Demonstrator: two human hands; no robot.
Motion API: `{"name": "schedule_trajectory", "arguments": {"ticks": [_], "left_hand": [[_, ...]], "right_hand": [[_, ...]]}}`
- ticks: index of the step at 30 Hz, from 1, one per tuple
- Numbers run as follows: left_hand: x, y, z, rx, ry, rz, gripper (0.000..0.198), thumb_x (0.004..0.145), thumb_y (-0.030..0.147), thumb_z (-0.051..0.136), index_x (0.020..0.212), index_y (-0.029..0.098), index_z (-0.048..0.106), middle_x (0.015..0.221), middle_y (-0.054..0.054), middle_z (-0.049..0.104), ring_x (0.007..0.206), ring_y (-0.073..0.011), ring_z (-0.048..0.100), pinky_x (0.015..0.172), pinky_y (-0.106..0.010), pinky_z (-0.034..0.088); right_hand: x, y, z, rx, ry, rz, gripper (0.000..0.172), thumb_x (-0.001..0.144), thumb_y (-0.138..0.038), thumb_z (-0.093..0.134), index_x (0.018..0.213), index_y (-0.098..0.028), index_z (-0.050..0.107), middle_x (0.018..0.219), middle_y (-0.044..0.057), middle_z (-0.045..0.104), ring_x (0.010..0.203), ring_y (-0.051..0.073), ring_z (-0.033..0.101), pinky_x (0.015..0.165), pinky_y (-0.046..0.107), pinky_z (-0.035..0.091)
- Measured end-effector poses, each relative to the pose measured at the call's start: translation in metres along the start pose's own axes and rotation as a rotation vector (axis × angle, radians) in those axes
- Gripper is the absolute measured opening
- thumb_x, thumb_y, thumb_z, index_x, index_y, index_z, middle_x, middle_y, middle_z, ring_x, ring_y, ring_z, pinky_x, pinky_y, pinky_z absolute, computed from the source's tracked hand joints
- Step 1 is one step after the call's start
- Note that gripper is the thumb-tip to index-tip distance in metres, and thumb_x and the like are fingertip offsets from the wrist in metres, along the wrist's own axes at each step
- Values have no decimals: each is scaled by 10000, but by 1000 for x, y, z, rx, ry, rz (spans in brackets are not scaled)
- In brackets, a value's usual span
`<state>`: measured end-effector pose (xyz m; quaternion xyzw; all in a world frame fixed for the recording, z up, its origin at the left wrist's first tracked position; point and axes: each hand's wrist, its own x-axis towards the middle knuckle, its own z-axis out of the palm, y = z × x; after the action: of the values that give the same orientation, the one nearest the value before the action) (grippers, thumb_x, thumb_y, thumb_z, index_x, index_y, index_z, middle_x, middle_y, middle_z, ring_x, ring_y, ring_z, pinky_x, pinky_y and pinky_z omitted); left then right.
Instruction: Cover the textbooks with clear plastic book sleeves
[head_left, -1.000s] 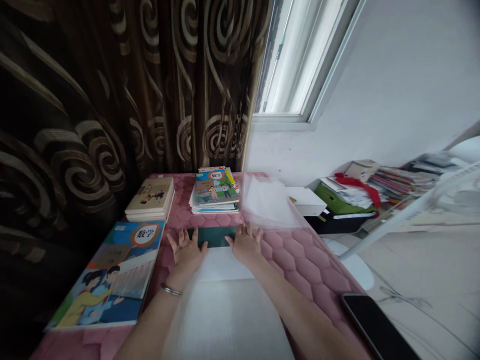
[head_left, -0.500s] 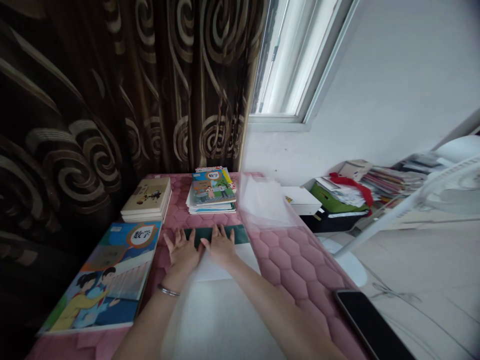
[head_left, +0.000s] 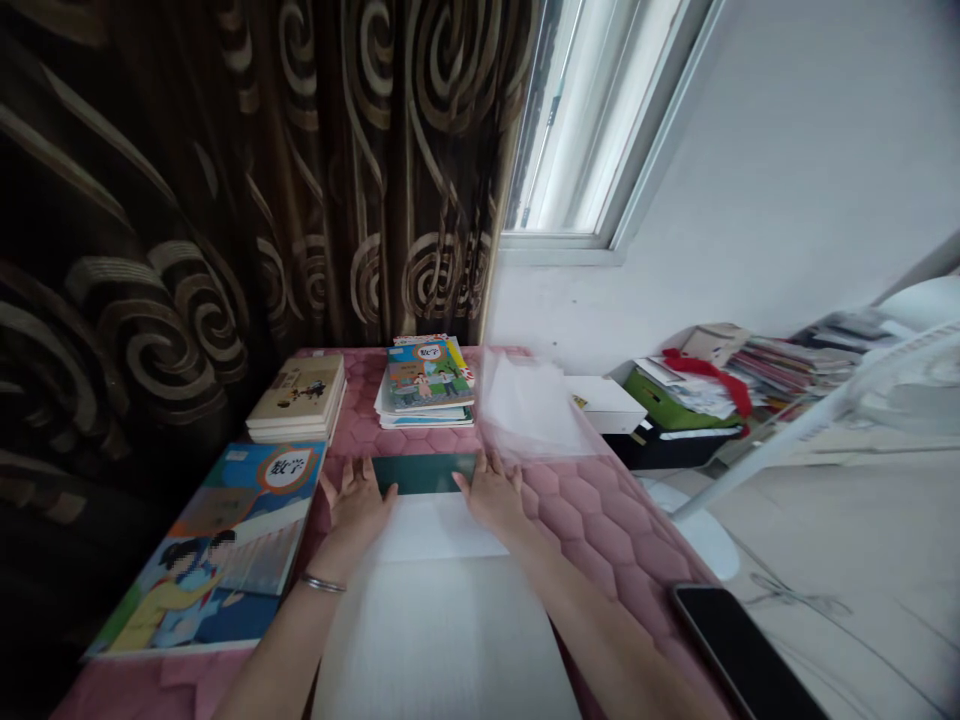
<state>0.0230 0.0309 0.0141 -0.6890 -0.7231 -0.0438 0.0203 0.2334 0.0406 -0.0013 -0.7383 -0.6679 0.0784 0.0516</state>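
A dark green band (head_left: 424,473) lies across the far end of a white sheet (head_left: 442,527) on the pink quilted tabletop. Paler, blurred sheet material (head_left: 442,640) stretches from it toward me, between my forearms. My left hand (head_left: 358,505), with a silver bangle at the wrist, rests with spread fingers on the left edge of the green band. At the band's right edge lies my right hand (head_left: 491,492), fingers apart and thumb pointing inward. Neither hand grips anything.
A large blue book (head_left: 217,550) lies left, below stacked beige books (head_left: 296,395). More books (head_left: 427,380) and clear plastic sheets (head_left: 529,405) lie at the back. A phone (head_left: 742,645) is at front right. Beyond the table stand a white box (head_left: 607,400) and a fan (head_left: 795,430).
My hands have moved apart from the middle of the green band to its two sides, uncovering its centre. The view has shifted slightly.
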Motion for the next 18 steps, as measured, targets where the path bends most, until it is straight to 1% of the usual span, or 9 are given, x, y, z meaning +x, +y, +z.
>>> {"name": "schedule_trajectory", "arguments": {"ticks": [3,6,9,11,13,16,18], "left_hand": [[-5,-7,-8,11,-20,-38,668,901,417,390,1437,19,346,1428,-252,460,1405,-344,299,1091,-704,47],[-19,-10,-12,45,1,-35,543,909,353,394,1380,93,473,1438,-209,469,1396,-354,306,1086,-701,110],[-41,-12,-12,79,55,-21,452,911,289,393,1298,152,581,1435,-173,483,1357,-352,357,1079,-639,222],[-54,-13,-10,60,62,-42,443,913,297,401,1293,172,591,1406,-166,511,1307,-354,408,1035,-600,309],[-62,-15,-8,26,52,-67,444,917,329,409,1301,195,587,1368,-159,540,1245,-352,457,985,-570,363],[-66,-19,-4,-3,70,-77,442,924,362,405,1303,223,587,1344,-148,548,1186,-333,488,966,-532,374],[-65,-20,-1,-14,81,-74,442,925,366,402,1301,223,588,1339,-150,544,1174,-329,490,964,-523,369]], "right_hand": [[1,1,2,-5,-7,-10,732,975,-512,209,1485,12,229,1522,236,293,1454,280,169,1127,594,53],[1,3,4,-12,7,-23,724,977,-500,215,1483,19,226,1521,249,287,1453,287,169,1116,610,75],[0,2,4,-29,21,-31,711,980,-483,221,1478,25,237,1516,258,293,1450,298,173,1108,622,88],[-1,1,4,-46,20,-37,705,981,-479,222,1476,21,248,1516,252,300,1449,302,173,1107,624,85],[-2,-1,0,-80,15,-50,698,980,-481,232,1475,12,263,1516,245,306,1449,311,164,1103,631,80],[-2,-9,-11,-164,4,-52,668,973,-467,314,1454,-3,331,1503,240,340,1444,347,152,1097,637,80],[-2,-21,-21,-211,19,-71,597,957,-424,407,1393,-18,442,1473,245,393,1422,375,200,1094,616,132]]}}
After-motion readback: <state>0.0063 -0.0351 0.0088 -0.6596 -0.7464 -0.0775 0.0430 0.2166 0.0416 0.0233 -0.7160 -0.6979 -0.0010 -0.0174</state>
